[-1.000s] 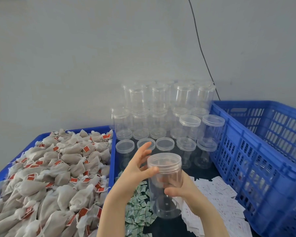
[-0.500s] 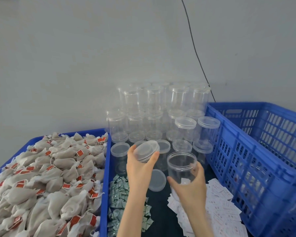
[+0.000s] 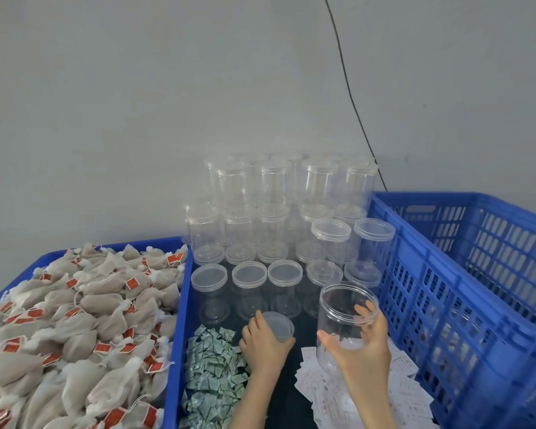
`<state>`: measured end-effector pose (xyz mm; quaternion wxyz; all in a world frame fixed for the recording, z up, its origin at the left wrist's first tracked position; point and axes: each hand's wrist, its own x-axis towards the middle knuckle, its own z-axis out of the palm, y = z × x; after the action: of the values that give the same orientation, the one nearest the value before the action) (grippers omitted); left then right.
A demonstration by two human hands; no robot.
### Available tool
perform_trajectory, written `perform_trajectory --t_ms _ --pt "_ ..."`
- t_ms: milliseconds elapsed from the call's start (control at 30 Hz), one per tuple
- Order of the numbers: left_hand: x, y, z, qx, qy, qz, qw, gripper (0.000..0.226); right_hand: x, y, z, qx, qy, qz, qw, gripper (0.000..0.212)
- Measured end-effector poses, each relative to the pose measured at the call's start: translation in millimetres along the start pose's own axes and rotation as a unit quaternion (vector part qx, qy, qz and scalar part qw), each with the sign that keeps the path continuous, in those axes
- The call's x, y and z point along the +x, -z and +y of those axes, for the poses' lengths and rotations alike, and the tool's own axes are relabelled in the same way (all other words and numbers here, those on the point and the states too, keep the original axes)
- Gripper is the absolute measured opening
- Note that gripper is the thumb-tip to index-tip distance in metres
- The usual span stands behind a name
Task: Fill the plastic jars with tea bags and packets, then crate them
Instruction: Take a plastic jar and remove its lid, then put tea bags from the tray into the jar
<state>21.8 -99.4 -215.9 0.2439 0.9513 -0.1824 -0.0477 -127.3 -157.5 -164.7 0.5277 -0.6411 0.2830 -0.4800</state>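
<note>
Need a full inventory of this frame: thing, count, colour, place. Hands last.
open jar: one, clear, lidless, held upright over the white packets
loose lid: one, clear, front of the dark surface
lidded jars: many, clear, stacked in tiers against the wall
tea bags: large pile, beige with red tags, in the blue tray at left
green packets: pile, green-white, centre front
white packets: pile, white, front right
crate: one, blue, right
cable: one, black, on the grey wall
left hand: holds the loose lid
right hand: grips the open jar
</note>
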Motion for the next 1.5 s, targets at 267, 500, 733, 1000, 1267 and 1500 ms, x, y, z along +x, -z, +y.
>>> perform_trajectory --t_ms 267,500,733,1000,1267,1500 --pt "-3.1 -0.9 1.8 0.0 -0.022 -0.003 1.0 0.111 -4.3 -9.2 13.4 -0.003 0.008 -0.03 1.0 0.091" --pt "-11.3 15.6 8.1 -0.028 -0.037 -0.01 0.999 0.089 -9.3 -19.3 12.1 0.014 -0.007 -0.057 0.998 0.089" --pt "-14.4 100.2 23.4 -0.075 -0.069 0.093 0.99 0.065 -12.8 -43.5 -11.6 0.028 0.024 -0.111 0.993 0.093" --pt "14.6 193.3 -19.5 0.042 -0.04 0.176 0.983 0.05 -27.2 -86.3 -48.2 0.042 0.037 -0.209 0.976 0.085" --pt "34.7 219.3 -119.3 0.203 0.107 0.099 0.968 0.032 -54.0 -105.6 -46.3 0.054 0.02 -0.289 0.956 0.085" --pt "33.7 211.5 -153.4 0.179 0.117 0.066 0.975 0.024 -69.7 -119.6 -39.7 0.052 -0.017 -0.304 0.951 0.097"
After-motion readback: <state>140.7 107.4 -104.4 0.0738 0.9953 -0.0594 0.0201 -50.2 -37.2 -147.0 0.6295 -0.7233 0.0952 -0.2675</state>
